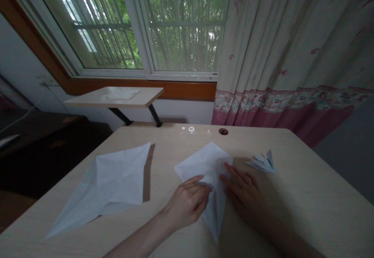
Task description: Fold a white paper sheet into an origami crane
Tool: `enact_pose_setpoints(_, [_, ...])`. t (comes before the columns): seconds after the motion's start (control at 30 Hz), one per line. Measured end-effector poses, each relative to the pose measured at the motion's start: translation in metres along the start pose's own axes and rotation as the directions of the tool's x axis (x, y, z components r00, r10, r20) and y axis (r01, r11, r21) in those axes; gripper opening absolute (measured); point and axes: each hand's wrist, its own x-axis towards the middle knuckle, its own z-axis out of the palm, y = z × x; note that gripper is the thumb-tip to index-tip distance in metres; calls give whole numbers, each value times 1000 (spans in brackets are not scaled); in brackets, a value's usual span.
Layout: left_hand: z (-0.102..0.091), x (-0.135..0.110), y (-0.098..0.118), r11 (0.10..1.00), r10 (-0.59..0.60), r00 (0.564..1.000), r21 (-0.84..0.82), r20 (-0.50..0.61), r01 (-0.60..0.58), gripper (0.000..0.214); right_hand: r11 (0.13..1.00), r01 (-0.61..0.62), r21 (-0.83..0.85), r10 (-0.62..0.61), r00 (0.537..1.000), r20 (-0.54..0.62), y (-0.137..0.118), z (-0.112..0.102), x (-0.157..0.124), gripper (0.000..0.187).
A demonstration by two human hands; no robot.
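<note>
A white sheet of paper (209, 160), folded into a kite shape with a long point towards me, lies on the table in front of me. My left hand (189, 199) is on its left side, fingers bent and thumb drawn in against the paper near the middle crease. Flat along the right edge lies my right hand (244, 191), its fingers stretched out and slightly apart. Part of the paper's lower half is hidden under my left hand.
Left on the table (163, 227) lies a larger creased paper (119, 180). A small folded paper figure (264, 162) sits to the right. Towards the back are a cable hole (223, 131) and a raised shelf (131, 101) with crumpled white material (121, 93). A curtain (263, 63) hangs behind.
</note>
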Motion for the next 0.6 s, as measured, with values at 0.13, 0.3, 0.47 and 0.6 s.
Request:
enact_pose_setpoints(0.13, [-3, 2, 2, 1000, 7, 996, -29, 93, -4, 26, 1000, -22, 11, 23, 999, -33, 2, 4, -2, 43])
enact_pose_setpoints(0.3, [-4, 7, 6, 996, -63, 976, 75, 211, 48, 23, 995, -70, 65, 72, 997, -37, 5, 6, -2, 42])
enact_pose_setpoints(0.47, [-6, 7, 8, 992, -79, 970, 118, 230, 52, 35, 980, -108, 169, 118, 992, -51, 6, 6, -1, 41])
enact_pose_setpoints(0.6, [-8, 7, 9, 987, -77, 957, 154, 278, 35, 41, 965, -133, 225, 147, 988, -45, 5, 4, 0, 42])
